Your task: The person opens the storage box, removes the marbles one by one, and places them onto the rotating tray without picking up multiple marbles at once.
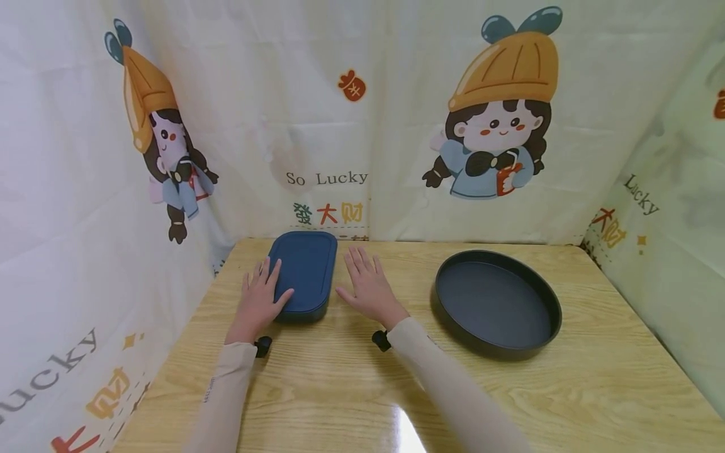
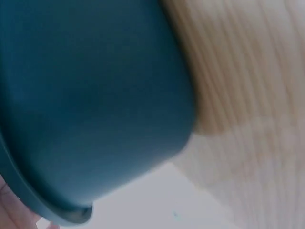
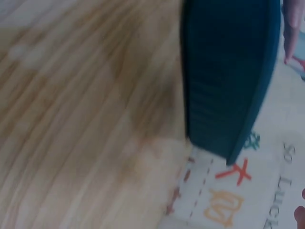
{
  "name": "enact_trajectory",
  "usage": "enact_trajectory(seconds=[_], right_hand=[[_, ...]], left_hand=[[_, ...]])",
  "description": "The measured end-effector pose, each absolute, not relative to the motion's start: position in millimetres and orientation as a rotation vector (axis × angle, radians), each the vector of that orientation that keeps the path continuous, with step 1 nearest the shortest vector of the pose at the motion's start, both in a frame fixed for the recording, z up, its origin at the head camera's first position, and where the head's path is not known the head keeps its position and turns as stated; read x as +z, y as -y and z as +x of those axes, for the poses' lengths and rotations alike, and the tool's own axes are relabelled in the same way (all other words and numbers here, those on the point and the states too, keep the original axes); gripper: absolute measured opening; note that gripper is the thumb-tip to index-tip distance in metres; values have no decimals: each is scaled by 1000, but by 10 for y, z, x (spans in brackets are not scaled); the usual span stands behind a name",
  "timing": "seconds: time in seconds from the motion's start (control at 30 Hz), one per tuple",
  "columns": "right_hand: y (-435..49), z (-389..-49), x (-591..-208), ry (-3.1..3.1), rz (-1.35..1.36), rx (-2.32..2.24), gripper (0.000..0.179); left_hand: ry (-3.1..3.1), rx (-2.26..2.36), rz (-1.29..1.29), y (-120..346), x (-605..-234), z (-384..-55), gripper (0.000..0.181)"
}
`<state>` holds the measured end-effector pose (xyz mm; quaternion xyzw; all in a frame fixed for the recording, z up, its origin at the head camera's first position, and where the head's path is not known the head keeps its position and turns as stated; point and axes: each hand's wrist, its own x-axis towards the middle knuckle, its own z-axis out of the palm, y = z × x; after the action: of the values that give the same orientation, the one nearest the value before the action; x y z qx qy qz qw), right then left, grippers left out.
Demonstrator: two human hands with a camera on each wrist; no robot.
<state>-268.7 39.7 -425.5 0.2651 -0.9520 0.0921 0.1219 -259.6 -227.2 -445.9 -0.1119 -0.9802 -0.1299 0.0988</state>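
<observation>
Head view: left hand [image 1: 257,305] hides part of the lidded container [image 1: 303,270] at its 8 o'clock side; print [image 1: 209,390] on the left sleeve [image 1: 231,374] is too small to read. Left wrist view: lidded container cropped, 9 to 12 o'clock. Right wrist view: tabletop [image 3: 86,119] blurred.

Back cloth [image 1: 396,217]: "So Lucky" [image 1: 326,178] in dark serif; below it, 發 [image 1: 303,213] green, 大 [image 1: 326,214] red, 财 [image 1: 352,212] yellow. Red pouch emblem [image 1: 352,86] above carries a character, too small to read surely. Left cloth [image 1: 68,251]: "Lucky" in grey, clipped at frame edge, yellow 财 beneath. Right cloth [image 1: 668,270]: "Lucky", red 大, yellow 财. Right wrist view: same back-cloth lettering, sideways, "Lucky" cut off. Left sleeve [image 1: 223,402]: tiny print, illegible.
</observation>
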Motion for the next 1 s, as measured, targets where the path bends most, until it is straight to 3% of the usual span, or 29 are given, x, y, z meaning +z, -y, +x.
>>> enact_trajectory(seconds=[0.53,1.0], right_hand=[[247,-2710,-4452,2824,1024,58,76],[249,-2739,-4558,2903,1026,-20,77]], left_hand=[[2955,-334,-298,2374,-4595,-2564,70],[2936,-267,-334,2249,-4657,-2540,65]])
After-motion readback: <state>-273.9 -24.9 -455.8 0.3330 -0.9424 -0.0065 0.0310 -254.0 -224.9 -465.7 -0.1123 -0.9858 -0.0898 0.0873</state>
